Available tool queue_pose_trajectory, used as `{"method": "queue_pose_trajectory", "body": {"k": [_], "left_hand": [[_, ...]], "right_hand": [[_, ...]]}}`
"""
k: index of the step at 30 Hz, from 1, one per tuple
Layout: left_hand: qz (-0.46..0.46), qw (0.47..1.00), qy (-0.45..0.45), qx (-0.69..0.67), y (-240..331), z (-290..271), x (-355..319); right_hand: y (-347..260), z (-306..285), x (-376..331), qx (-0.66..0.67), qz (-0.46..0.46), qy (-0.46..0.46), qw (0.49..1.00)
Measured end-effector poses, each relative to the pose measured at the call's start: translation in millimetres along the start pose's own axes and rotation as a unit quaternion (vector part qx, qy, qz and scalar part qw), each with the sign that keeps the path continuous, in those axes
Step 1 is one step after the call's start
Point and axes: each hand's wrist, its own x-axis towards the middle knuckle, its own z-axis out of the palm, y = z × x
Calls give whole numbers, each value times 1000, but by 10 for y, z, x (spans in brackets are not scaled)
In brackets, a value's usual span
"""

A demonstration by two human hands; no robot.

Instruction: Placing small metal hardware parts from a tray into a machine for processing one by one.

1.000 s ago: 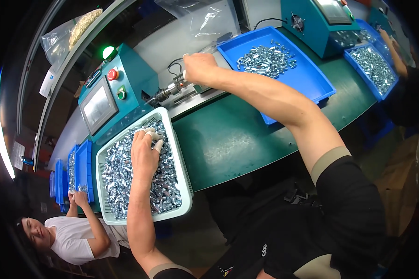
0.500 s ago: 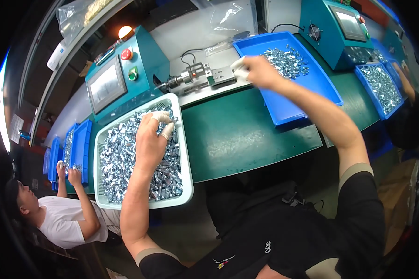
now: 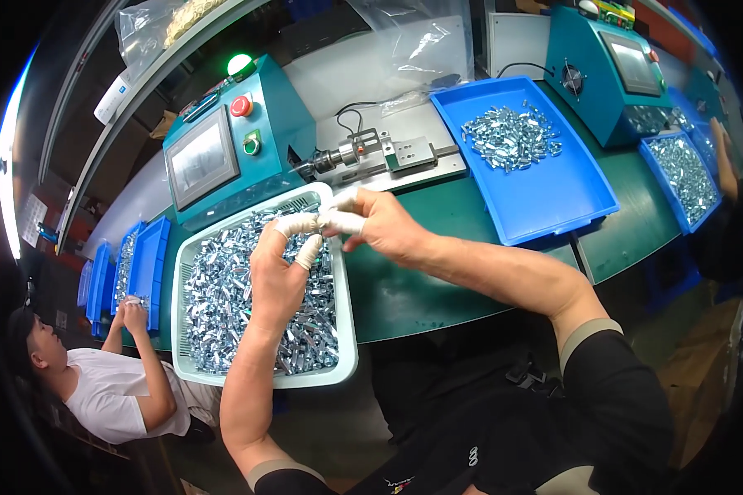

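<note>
Over the upper right rim of a pale green basket (image 3: 347,351), my two hands meet at the fingertips. My left hand (image 3: 276,279) is closed in a pinch, white coverings on its thumb and finger. Coming in from the right, my right hand (image 3: 392,233) pinches at the same spot with white-covered fingers. Whatever sits between the fingertips is too small and covered to make out. The basket is heaped with small shiny metal parts (image 3: 223,289). Just beyond the hands lies a spindle (image 3: 330,159) and a metal slide fixture (image 3: 409,153).
A teal machine (image 3: 285,103) with a screen, red button and green-lit lamp (image 3: 240,65) stands behind the basket. A blue tray (image 3: 545,210) to the right holds a pile of metal parts (image 3: 512,139). Another teal machine (image 3: 590,74) stands far right. A co-worker (image 3: 111,388) sits left.
My right hand has come left from beside the blue tray and fixture to meet my left hand, which stays over the basket. The machine's lamp has turned from orange to green.
</note>
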Motion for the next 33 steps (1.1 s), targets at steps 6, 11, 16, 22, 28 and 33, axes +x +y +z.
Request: {"method": "queue_pose_trajectory", "body": {"k": [6,11,16,22,28,33], "left_hand": [[3,1000,5,-17,46,-43,-22],[7,1000,-16,-10,-6,-66,-21],[-9,1000,-20,-11,-32,-71,-62],[12,1000,5,-1,-2,-75,-18],[2,1000,-11,-6,-16,-94,-45],[1,1000,-13,-5,-18,-98,-53]], "right_hand": [[-349,-895,301,-184,-3,89,979],[-438,-1451,626,-286,-28,122,950],[-420,-1520,826,-400,-33,144,905],[-420,-1635,933,-402,-9,118,908],[-514,-1624,987,-445,22,86,891],[-556,-1587,1018,-459,41,85,883]]}}
